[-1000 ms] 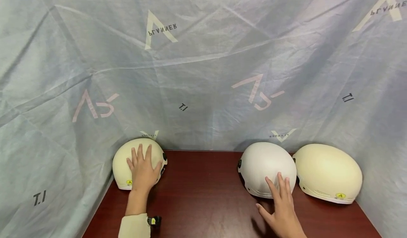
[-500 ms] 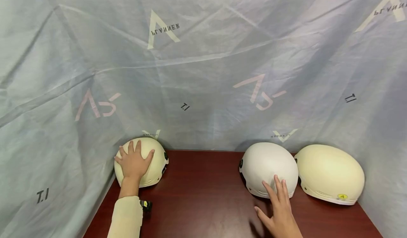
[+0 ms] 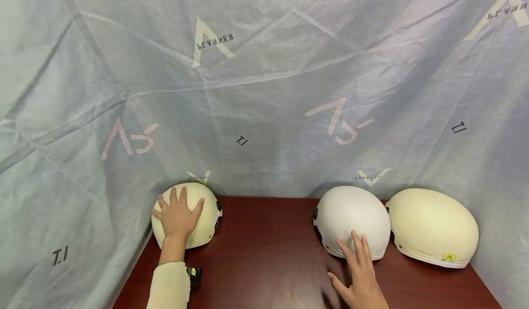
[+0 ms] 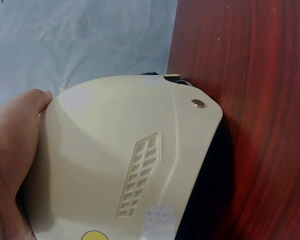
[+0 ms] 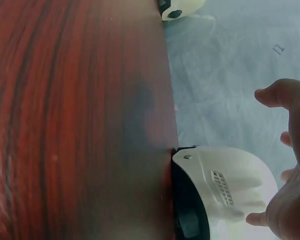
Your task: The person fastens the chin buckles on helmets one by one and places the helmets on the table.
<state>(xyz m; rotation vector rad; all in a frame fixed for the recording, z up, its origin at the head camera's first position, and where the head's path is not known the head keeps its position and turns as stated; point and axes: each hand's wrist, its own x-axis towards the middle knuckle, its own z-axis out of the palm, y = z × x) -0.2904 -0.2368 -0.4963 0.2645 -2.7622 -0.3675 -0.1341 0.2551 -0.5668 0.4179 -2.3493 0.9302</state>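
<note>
A cream helmet (image 3: 209,217) sits at the table's far left corner. My left hand (image 3: 177,218) rests on its shell with fingers spread. In the left wrist view, the same helmet (image 4: 105,130) shows a grid-like vent, a rivet and part of a yellow sticker, with my thumb (image 4: 20,125) along its side. To the right stands a white helmet (image 3: 349,208). Before it is my right hand (image 3: 360,277), fingers loosely extended; whether they touch the shell is hard to tell. A second cream helmet (image 3: 434,221) with a yellow sticker stands beside the white one.
The dark red wood table (image 3: 264,244) runs back to a grey-blue cloth (image 3: 264,130) printed with letters, which also hangs along both sides. A small black device (image 3: 194,273) is at my left wrist, by the cream sleeve (image 3: 168,286).
My left hand has shifted left over the helmet's shell, and its thumb now lies on top. The right hand has drifted slightly toward me and left. The helmets keep their places.
</note>
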